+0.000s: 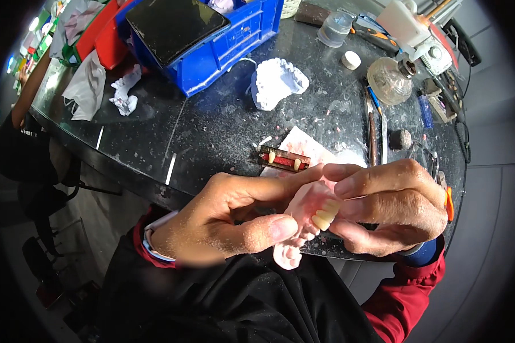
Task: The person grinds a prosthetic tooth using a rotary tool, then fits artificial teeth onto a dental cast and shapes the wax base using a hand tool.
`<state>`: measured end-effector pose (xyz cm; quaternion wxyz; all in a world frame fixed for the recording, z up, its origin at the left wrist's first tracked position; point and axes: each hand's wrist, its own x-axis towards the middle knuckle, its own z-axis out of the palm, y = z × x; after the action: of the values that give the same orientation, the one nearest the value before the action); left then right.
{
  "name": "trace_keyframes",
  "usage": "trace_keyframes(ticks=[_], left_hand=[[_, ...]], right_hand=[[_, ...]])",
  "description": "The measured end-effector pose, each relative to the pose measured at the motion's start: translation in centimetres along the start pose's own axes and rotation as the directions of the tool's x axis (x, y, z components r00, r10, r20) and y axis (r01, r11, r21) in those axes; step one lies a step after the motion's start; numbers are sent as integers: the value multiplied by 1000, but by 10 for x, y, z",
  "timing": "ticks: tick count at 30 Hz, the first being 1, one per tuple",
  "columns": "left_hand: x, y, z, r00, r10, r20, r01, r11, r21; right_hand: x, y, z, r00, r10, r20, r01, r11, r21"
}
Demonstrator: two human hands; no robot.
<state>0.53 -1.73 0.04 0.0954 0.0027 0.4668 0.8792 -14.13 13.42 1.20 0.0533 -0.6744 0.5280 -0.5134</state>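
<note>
My left hand [226, 220] is wrapped round a pinkish-white dental cast [304, 203], its thumb pressing on the near side. A row of yellowish artificial teeth [324, 217] is set along pink material on the cast. From the right, my right hand [392, 206] closes its fingertips on the cast's edge beside these teeth; whether a small piece sits between those fingertips is hidden. Just beyond my hands lies a tooth strip [284, 159] with red wax and a couple of loose-looking teeth. Under it is a pink-stained paper tissue [299, 140].
A second white dental cast [276, 83] stands farther back on the dusty black table [206, 128]. Behind it is a blue bin [229, 54] with a dark tray on top. At right are a glass spirit burner [389, 81], slim hand tools [377, 134] and a lidded jar [334, 28].
</note>
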Motion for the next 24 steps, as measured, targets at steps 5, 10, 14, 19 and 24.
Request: trace_keyframes(ticks=[5, 10, 14, 19, 24], left_hand=[[-1, 2, 1, 1000, -8, 2, 7, 994, 107], [0, -1, -1, 999, 33, 24, -37, 985, 168], [-1, 3, 1, 992, -89, -85, 104, 975, 196], [1, 0, -1, 992, 122, -26, -107, 937, 333], [4, -3, -9, 949, 314, 38, -281, 782, 557]], right_hand=[[-4, 4, 10, 990, -105, -95, 96, 991, -89], [-1, -1, 6, 992, -121, -39, 118, 991, -70], [-2, 0, 8, 997, -80, 15, 80, 996, -36], [-6, -3, 13, 997, -19, -81, 13, 997, -75], [-10, -1, 12, 999, -20, -39, 15, 993, -113]])
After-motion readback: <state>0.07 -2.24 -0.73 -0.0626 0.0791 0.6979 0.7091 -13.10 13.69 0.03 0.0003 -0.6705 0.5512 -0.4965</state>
